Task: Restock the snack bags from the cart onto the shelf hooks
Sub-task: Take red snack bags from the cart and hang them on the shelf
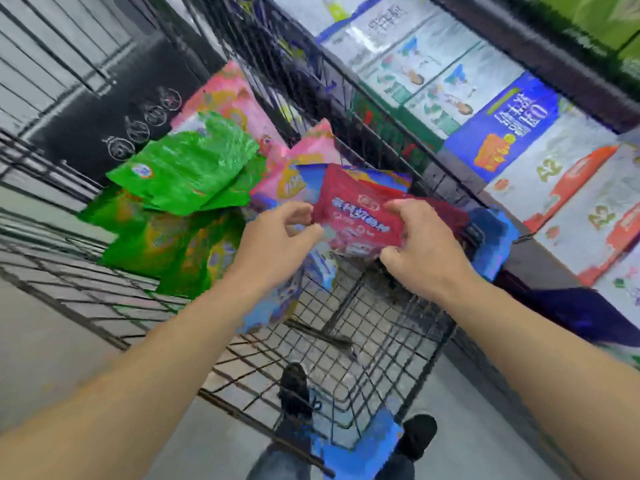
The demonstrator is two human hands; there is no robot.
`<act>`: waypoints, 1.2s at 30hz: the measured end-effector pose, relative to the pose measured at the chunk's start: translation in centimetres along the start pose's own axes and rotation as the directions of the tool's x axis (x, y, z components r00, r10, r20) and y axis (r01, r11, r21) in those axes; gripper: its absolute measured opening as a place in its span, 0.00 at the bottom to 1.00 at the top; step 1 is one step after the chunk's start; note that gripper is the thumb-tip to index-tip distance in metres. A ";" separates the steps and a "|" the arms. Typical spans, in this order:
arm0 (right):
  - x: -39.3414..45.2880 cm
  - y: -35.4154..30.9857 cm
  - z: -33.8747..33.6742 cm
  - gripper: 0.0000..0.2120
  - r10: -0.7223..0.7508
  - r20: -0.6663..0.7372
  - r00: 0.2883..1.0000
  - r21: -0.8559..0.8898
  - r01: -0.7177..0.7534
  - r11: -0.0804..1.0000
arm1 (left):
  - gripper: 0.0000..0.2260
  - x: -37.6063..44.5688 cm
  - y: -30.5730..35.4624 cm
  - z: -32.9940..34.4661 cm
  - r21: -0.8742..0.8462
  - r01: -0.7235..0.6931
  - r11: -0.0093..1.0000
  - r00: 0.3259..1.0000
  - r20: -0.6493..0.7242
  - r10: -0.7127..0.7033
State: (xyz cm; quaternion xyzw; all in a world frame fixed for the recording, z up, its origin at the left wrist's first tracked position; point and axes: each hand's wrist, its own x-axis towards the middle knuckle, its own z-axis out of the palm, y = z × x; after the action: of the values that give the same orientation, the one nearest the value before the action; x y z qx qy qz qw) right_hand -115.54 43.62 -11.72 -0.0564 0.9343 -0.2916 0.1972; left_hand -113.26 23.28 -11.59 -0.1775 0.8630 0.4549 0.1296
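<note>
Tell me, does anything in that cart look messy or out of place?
Somewhat. The green bags and pink bags lie in a loose, tilted heap in the cart, not stacked. Both hands hold a red bag. Nothing looks torn or spilled.

A shop aisle, seen from above through a head-worn camera. A black wire shopping cart (363,306) holds a heap of brightly printed snack bags (187,168) in green, pink, red and blue. Beside it, a dark shelf (540,53) carries rows of boxed goods (502,126) with printed labels.
</note>
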 end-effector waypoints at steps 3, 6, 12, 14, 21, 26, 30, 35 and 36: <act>2.2 -0.2 1.2 0.35 0.071 -0.012 0.997 -0.085 -0.072 0.994 | 0.19 1.4 -0.5 -0.8 0.008 -0.001 1.000 0.998 0.057 0.000; 3.5 -1.0 2.4 0.32 0.120 -0.097 0.988 -0.111 -0.131 0.985 | 0.20 2.7 -0.8 -1.6 -0.019 -0.007 1.000 0.994 0.113 0.009; 4.0 -2.0 3.9 0.26 0.114 -0.219 0.969 -0.164 -0.152 0.975 | 0.17 4.1 -1.4 -2.2 -0.019 -0.040 0.999 0.991 0.125 0.042; 4.2 -2.0 4.3 0.26 0.121 -0.258 0.959 -0.167 -0.167 0.972 | 0.16 4.3 -1.6 -2.2 -0.022 -0.041 0.999 0.992 0.117 0.043; 4.6 -1.6 5.1 0.08 0.134 -0.351 0.927 -0.243 -0.228 0.943 | 0.16 4.3 -1.6 -1.2 0.006 -0.077 0.997 0.995 0.065 0.077; 5.4 -1.7 4.8 0.06 0.160 -0.413 0.896 -0.239 -0.276 0.931 | 0.16 3.9 -1.2 -0.9 0.004 -0.077 0.997 0.995 0.059 0.077; 5.1 -1.8 5.2 0.03 0.175 -0.411 0.895 -0.257 -0.297 0.919 | 0.16 2.9 -1.1 -0.2 0.026 -0.092 0.995 0.994 0.068 0.090; 4.7 -0.4 4.0 0.05 0.160 -0.429 0.889 -0.266 -0.293 0.918 | 0.18 2.0 -0.8 0.8 0.040 -0.099 0.994 0.993 0.067 0.096; 4.5 -0.1 3.6 0.05 0.146 -0.422 0.895 -0.257 -0.273 0.927 | 0.18 1.9 -0.7 0.9 0.042 -0.102 0.994 0.993 0.067 0.099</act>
State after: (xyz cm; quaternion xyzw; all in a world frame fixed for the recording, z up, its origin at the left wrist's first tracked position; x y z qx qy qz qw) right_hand -118.16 40.64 -15.87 0.0757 0.9891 -0.1237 0.0239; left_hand -114.58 23.34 -13.35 -0.1159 0.8763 0.4466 0.1387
